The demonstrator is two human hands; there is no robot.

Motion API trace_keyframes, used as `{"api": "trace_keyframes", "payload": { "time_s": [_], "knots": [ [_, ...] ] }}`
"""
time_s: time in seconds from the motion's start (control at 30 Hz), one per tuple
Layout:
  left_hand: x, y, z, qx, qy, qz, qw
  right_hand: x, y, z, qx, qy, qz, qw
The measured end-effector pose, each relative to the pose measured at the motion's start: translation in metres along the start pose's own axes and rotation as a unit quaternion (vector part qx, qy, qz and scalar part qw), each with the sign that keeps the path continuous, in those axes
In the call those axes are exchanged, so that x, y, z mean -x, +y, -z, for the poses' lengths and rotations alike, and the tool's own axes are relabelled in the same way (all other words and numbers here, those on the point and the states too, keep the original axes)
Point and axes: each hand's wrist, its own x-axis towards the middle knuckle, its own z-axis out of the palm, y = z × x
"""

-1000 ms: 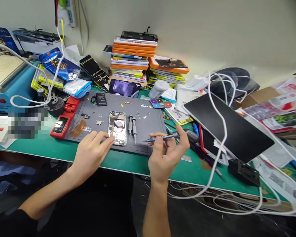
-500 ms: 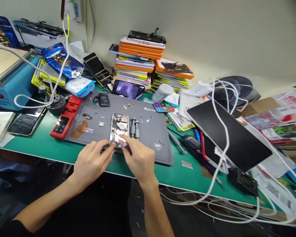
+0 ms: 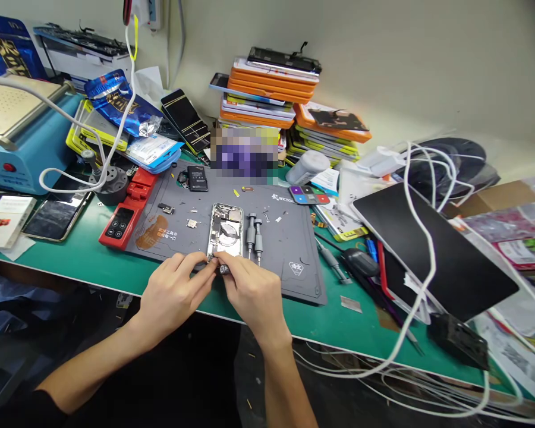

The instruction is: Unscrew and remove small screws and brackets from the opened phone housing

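Note:
An opened phone (image 3: pixel 229 232) with bare inner parts lies on a grey work mat (image 3: pixel 196 229). At its lower end the fingertips of my left hand (image 3: pixel 175 292) are pinched together; what lies between them is too small to make out. My right hand (image 3: pixel 254 291) is closed around a screwdriver (image 3: pixel 224 269), of which only the round dark end shows. Both hands' fingertips meet close together and cover the phone's bottom edge. Two grey screwdrivers (image 3: pixel 254 232) lie just right of the phone. A black battery (image 3: pixel 198 178) and a small metal part (image 3: pixel 192 223) rest to its left.
A red device with buttons (image 3: pixel 119 224) borders the mat's left side. Stacked orange and yellow boxes (image 3: pixel 267 89) stand behind, near a blurred-out patch. On the right are a black panel (image 3: pixel 432 249), a white cable (image 3: pixel 421 232) and another screwdriver (image 3: pixel 332 261). A blue machine (image 3: pixel 22 148) sits far left.
The whole view has shifted, so the bench appears further right. My fingertips have drawn closer together at the phone's lower end, baring more of its middle. The right hand keeps the screwdriver.

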Motion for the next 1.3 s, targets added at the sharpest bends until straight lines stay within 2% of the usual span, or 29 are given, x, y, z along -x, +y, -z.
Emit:
{"api": "trace_keyframes", "payload": {
  "time_s": [0.5,1.03,1.3],
  "knots": [
    [0.001,-0.0016,-0.0032,0.017,-0.004,0.008,1.0,0.0006,-0.0018,-0.0012,0.039,0.002,0.011,0.999],
    [0.003,0.0049,-0.0014,0.015,0.0,0.024,1.0,0.0014,0.0026,-0.0009,0.032,0.027,0.055,0.998],
    [0.0071,0.0069,-0.0032,0.015,0.002,0.034,0.999,0.0017,0.0055,-0.0026,0.064,0.043,0.09,0.993]
  ]
}}
